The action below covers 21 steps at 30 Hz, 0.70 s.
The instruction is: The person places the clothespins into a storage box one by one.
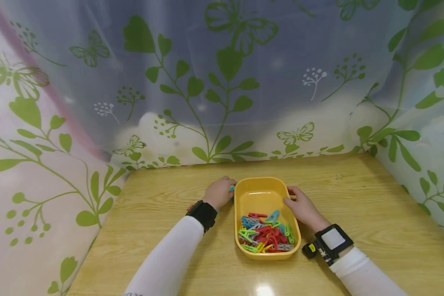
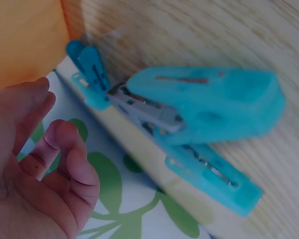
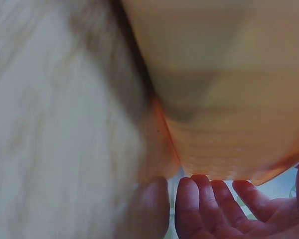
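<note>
A yellow plastic basket stands on the table with a jumble of coloured clothespins in its near half. My right hand grips its right rim, thumb over the edge. In the right wrist view, fingers lie along the basket's outer wall. At the left side is my left hand, with loosely bent fingers and nothing visible in them. Several blue clothespins and a grey one lie close by that hand in the left wrist view. Only a bit of blue shows there in the head view.
The wooden table extends to both sides of the basket. A curtain with green leaves and butterflies hangs along the back and both sides of the table. Each wrist carries a black strapped device.
</note>
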Each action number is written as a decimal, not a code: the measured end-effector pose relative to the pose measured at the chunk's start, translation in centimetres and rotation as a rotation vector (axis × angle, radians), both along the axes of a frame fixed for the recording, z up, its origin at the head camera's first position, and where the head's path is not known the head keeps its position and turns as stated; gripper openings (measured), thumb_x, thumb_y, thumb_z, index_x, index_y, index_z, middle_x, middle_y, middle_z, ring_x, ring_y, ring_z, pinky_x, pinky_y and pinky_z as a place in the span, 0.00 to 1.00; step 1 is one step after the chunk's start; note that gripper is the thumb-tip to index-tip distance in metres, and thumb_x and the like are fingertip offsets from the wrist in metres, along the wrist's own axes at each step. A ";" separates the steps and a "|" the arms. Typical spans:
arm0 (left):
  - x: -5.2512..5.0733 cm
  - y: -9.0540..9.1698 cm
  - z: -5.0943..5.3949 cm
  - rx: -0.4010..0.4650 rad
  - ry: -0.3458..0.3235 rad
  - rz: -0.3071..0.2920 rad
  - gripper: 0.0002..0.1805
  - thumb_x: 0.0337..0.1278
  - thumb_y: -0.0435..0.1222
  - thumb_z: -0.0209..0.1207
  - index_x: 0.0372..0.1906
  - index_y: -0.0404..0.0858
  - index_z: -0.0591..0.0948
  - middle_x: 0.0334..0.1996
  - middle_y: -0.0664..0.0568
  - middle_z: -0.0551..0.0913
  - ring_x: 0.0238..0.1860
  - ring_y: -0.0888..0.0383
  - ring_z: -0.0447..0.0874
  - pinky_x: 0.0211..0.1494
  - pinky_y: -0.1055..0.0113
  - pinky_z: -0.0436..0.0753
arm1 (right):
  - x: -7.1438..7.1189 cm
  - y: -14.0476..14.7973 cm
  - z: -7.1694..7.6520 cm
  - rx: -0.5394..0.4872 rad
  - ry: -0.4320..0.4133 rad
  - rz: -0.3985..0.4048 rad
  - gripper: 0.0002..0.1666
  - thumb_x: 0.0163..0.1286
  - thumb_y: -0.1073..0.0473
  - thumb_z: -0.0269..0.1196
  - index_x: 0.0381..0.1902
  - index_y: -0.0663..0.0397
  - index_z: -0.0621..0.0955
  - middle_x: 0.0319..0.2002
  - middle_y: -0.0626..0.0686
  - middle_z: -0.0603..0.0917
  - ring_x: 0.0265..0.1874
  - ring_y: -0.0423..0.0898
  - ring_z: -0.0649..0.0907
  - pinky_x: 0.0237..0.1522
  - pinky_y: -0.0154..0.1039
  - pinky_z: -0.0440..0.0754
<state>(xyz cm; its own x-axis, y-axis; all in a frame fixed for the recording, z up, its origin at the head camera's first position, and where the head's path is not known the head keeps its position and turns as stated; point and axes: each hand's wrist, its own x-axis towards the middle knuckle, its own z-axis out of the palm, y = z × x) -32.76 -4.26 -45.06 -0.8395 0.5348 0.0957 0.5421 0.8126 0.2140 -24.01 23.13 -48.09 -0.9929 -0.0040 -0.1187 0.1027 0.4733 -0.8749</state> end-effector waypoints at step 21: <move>-1.7 0.8 -2.1 -0.055 -0.039 0.054 0.17 0.72 0.41 0.62 0.59 0.41 0.83 0.46 0.45 0.82 0.48 0.51 0.84 0.55 0.55 0.84 | 0.0 0.0 -0.2 -0.014 0.020 -0.017 0.32 0.82 0.59 0.49 0.77 0.67 0.59 0.72 0.71 0.65 0.66 0.67 0.75 0.63 0.57 0.79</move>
<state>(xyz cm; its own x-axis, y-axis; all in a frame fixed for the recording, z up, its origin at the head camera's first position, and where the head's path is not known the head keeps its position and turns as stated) -34.43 -3.44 -47.15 -0.8698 0.4922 0.0341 0.4893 0.8517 0.1878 -24.04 23.11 -48.28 -0.9950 0.0113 -0.0993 0.0934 0.4596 -0.8832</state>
